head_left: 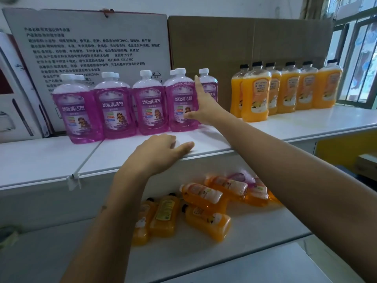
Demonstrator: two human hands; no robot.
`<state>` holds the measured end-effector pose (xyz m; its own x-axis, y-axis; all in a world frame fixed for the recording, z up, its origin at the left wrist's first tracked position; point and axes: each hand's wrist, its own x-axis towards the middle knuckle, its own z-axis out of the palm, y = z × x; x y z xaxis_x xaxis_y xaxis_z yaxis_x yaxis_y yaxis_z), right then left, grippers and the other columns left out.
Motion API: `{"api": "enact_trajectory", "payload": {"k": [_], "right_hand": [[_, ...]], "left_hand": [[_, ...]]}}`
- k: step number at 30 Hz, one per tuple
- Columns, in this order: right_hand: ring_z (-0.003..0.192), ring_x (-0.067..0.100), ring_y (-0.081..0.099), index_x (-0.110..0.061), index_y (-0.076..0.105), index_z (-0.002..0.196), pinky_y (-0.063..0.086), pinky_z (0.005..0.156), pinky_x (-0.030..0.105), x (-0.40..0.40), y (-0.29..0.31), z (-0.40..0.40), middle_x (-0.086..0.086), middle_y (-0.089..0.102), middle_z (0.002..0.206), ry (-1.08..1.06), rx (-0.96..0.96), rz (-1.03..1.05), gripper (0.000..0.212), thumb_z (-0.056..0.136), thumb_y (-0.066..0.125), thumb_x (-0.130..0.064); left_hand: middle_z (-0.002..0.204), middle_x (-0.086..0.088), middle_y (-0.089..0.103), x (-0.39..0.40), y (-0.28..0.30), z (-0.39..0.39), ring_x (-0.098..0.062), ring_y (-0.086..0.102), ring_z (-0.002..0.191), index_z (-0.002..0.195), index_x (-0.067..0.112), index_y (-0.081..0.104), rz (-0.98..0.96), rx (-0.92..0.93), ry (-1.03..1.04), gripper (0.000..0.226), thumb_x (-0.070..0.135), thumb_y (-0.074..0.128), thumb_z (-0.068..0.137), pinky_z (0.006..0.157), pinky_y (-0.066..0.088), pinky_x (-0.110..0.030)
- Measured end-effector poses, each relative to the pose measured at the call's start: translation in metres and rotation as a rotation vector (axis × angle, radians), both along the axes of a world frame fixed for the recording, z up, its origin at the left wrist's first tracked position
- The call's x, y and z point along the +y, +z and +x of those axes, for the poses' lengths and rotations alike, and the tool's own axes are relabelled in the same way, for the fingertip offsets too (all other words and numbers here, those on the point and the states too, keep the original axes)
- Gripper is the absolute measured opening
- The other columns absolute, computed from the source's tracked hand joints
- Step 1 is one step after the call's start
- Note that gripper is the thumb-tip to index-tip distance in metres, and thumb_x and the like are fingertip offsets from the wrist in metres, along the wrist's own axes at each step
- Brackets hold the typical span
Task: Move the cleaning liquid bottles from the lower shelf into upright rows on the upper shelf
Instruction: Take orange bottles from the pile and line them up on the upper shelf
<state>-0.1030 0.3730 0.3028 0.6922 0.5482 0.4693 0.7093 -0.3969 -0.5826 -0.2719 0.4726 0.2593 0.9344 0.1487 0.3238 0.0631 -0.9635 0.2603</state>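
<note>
Orange bottles (206, 209) lay jumbled on the lower shelf (255, 237); a purple bottle (181, 101) was steadied by the flat, released right hand (204, 105); the left hand (161, 148) rested open. Fetching another seemed next.

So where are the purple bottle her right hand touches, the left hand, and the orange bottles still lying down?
Purple bottle (181, 103): head view, on its front label.
Left hand (161, 149): head view, on the back of the hand.
Lying orange bottles (208, 222): head view, on the nearest one's body, lower shelf.

Your right hand (204, 105) presses flat against an upright purple bottle (181, 103) on the upper shelf (285, 123); your left hand (161, 149) rests on its edge.
</note>
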Motion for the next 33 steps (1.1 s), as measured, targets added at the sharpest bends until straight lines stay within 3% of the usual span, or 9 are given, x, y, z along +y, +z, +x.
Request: {"api": "enact_trajectory", "payload": {"k": [2,4,7,10,15,20,23,27,33], "right_hand": [[0.120,0.016,0.058,-0.019,0.001,0.157,0.047,0.106,0.046,-0.015,0.001,-0.015,0.004,0.053,0.135,0.049,0.041,0.065,0.099,0.089,0.072,-0.015],[0.105,0.005,0.059,-0.017,0.033,0.149,0.053,0.099,0.041,-0.040,-0.002,-0.035,-0.010,0.059,0.115,0.082,0.023,0.172,0.068,0.091,0.070,-0.020],[0.108,0.001,0.059,-0.023,0.048,0.139,0.053,0.085,0.017,-0.090,-0.026,-0.074,-0.020,0.058,0.114,0.110,0.005,0.374,0.053,0.091,0.070,-0.030],[0.117,0.000,0.060,-0.029,0.054,0.133,0.053,0.089,0.016,-0.138,-0.063,-0.110,-0.016,0.064,0.124,0.232,0.101,0.529,0.046,0.090,0.070,-0.027],[0.120,0.003,0.059,-0.027,0.056,0.131,0.051,0.094,0.018,-0.194,-0.123,-0.114,-0.014,0.065,0.126,0.124,0.176,0.511,0.042,0.090,0.068,-0.024],[0.113,-0.004,0.059,-0.033,0.060,0.125,0.052,0.089,0.014,-0.231,-0.184,-0.084,-0.014,0.064,0.124,-0.110,0.303,0.420,0.039,0.090,0.069,-0.018],[0.114,-0.008,0.055,-0.046,0.056,0.122,0.049,0.089,0.012,-0.251,-0.218,-0.064,-0.025,0.059,0.123,-0.191,0.337,0.302,0.040,0.092,0.068,-0.022],[0.114,-0.013,0.050,-0.055,0.047,0.117,0.046,0.086,0.010,-0.274,-0.252,-0.036,-0.033,0.052,0.124,-0.217,0.416,0.210,0.039,0.094,0.065,-0.030],[0.117,0.009,0.055,-0.032,0.057,0.122,0.046,0.093,0.025,-0.297,-0.281,0.038,-0.015,0.060,0.123,-0.275,0.676,0.303,0.028,0.096,0.064,-0.026]], "left_hand": [[0.118,-0.002,0.066,-0.004,-0.002,-0.006,-0.024,0.060,0.109,0.115,0.018,0.065,-0.069,-0.106,-0.009,0.047,0.056,0.045,0.095,0.087,0.044,-0.035],[0.141,0.000,0.055,-0.012,-0.008,-0.018,-0.014,0.051,0.126,0.138,0.018,0.054,-0.171,-0.309,-0.026,0.052,0.049,0.049,0.096,0.097,0.039,-0.028],[0.135,0.009,0.057,-0.041,-0.026,-0.039,0.002,0.051,0.120,0.136,0.021,0.055,-0.344,-0.644,-0.198,0.042,0.040,0.053,0.098,0.091,0.043,-0.012],[0.135,0.012,0.059,-0.079,-0.060,-0.046,-0.007,0.054,0.126,0.133,0.020,0.057,-0.411,-0.749,-0.359,0.038,0.032,0.051,0.098,0.100,0.048,-0.026],[0.131,0.019,0.058,-0.120,-0.111,-0.014,-0.003,0.055,0.123,0.128,0.028,0.057,-0.540,-0.633,-0.324,0.034,0.028,0.056,0.094,0.100,0.048,-0.030],[0.118,0.031,0.055,-0.152,-0.152,0.029,0.015,0.051,0.112,0.121,0.043,0.053,-0.607,-0.452,-0.257,0.032,0.033,0.057,0.091,0.087,0.038,0.000],[0.123,0.042,0.045,-0.170,-0.178,0.054,0.011,0.049,0.113,0.118,0.055,0.045,-0.625,-0.287,-0.235,0.026,0.045,0.053,0.095,0.093,0.037,-0.009],[0.133,0.036,0.033,-0.197,-0.220,0.083,0.011,0.033,0.124,0.133,0.055,0.032,-0.618,-0.067,-0.168,0.043,0.054,0.047,0.093,0.097,0.027,-0.014],[0.150,0.022,0.033,-0.244,-0.261,0.133,0.001,0.033,0.135,0.145,0.042,0.030,-0.663,0.088,-0.170,0.054,0.050,0.050,0.096,0.105,0.033,-0.022]]}}
